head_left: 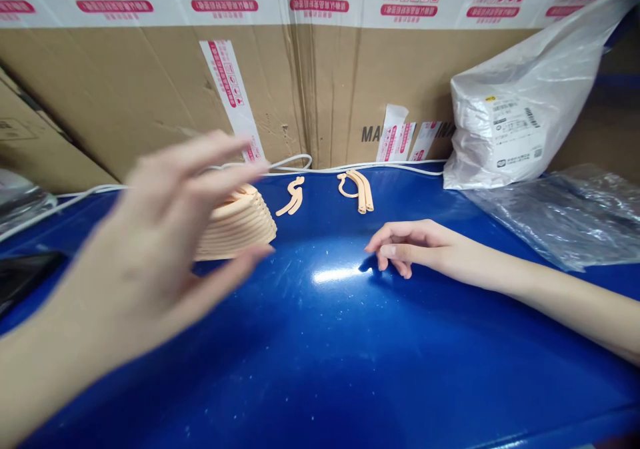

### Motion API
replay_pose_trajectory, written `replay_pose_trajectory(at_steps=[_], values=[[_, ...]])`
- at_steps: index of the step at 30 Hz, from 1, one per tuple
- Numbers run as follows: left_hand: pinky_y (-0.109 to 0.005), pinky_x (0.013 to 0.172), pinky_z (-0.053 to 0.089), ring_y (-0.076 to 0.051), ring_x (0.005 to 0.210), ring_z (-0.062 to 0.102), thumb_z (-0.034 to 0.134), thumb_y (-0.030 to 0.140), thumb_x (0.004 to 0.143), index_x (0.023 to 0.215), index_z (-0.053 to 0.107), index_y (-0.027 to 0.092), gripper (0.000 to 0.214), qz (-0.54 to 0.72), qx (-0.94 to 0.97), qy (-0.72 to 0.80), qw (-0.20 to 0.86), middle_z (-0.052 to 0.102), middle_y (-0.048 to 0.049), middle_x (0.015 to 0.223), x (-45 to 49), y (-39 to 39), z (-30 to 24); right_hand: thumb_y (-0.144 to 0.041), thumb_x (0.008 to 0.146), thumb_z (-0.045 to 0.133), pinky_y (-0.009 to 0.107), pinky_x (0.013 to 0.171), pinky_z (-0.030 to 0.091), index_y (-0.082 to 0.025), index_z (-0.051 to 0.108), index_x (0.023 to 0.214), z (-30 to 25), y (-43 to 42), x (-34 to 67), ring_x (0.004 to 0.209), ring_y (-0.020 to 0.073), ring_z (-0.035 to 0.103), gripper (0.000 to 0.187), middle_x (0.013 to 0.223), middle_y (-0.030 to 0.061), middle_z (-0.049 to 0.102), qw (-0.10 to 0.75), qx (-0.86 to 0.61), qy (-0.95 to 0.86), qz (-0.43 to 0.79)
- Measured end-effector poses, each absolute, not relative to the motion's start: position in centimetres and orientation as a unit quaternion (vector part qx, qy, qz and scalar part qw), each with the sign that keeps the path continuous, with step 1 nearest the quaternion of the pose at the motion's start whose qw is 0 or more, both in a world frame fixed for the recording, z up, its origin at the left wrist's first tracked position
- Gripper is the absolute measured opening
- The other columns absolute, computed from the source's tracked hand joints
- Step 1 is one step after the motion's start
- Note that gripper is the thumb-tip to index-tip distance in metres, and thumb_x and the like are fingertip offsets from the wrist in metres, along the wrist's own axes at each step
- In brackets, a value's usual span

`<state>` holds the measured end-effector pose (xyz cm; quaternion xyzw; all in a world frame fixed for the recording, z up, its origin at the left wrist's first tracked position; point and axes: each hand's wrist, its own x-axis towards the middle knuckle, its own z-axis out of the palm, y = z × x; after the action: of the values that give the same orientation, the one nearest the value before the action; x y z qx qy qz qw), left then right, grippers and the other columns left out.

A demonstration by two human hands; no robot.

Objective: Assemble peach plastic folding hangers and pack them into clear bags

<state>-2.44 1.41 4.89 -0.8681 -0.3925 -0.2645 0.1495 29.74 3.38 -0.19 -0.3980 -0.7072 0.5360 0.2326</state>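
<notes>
My left hand (160,236) is raised over the blue table (325,349), blurred, with fingers spread and nothing in it. Just behind its fingertips lies a fanned stack of peach-coloured curved plastic pieces (240,226). My right hand (410,246) rests on the table surface to the right, fingers loosely curled and close together, fingertips touching the blue top; nothing shows in it. Farther back lie two small groups of peach parts: a thin curved piece (293,196) and a hooked pair (357,189).
Large cardboard boxes (320,82) with white-and-red tape wall off the back. A white cable (350,167) runs along their base. A filled clear plastic bag with a label (515,122) and crumpled plastic sheet (565,216) sit at right. A dark object (20,276) lies at left.
</notes>
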Motion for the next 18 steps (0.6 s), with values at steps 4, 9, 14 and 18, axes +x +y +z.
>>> replay_pose_trajectory(at_steps=[4,9,14,18], values=[[-0.03,0.109,0.047,-0.017,0.14,0.044,0.042,0.047,0.101,0.151,0.029,0.028,0.055,-0.167,-0.92,-0.354,0.032,0.037,-0.0005,0.158,0.7,-1.1,3.4,-0.04,0.095,0.056,0.021,0.055,0.045,-0.015,0.065,0.111,0.4,3.5,29.8,0.065,0.009,0.055,0.031,0.087,0.0033,0.066,0.194,-0.407,-0.714,0.536],[-0.046,0.11,0.046,-0.029,0.145,0.036,0.039,0.048,0.101,0.151,0.038,0.015,0.061,-0.063,-0.924,-0.364,0.098,0.036,-0.0111,0.158,2.8,-0.9,1.4,-0.043,0.097,0.051,0.023,0.057,0.046,-0.018,0.064,0.111,1.0,3.6,29.8,0.067,0.0106,0.058,0.032,0.087,0.0025,0.068,0.187,-0.425,-0.766,0.445],[-0.059,0.118,0.026,-0.041,0.14,0.041,0.041,0.031,0.098,0.14,0.053,0.002,0.053,0.064,-0.872,-0.445,0.194,0.047,-0.0256,0.147,5.4,2.9,0.5,-0.04,0.098,0.046,0.033,0.074,0.046,-0.02,0.065,0.112,1.6,5.3,30.3,0.085,0.0204,0.066,0.031,0.101,0.0073,0.07,0.114,-0.484,-0.866,0.052],[-0.056,0.116,0.029,-0.042,0.134,0.048,0.038,0.008,0.092,0.134,0.053,-0.011,0.049,0.052,-0.847,-0.468,0.248,0.051,-0.0343,0.139,7.1,6.4,0.7,-0.044,0.098,0.042,0.033,0.065,0.042,-0.019,0.062,0.109,1.8,8.1,30.3,0.08,0.0244,0.066,0.034,0.097,0.0098,0.07,0.049,-0.54,-0.836,-0.086]])
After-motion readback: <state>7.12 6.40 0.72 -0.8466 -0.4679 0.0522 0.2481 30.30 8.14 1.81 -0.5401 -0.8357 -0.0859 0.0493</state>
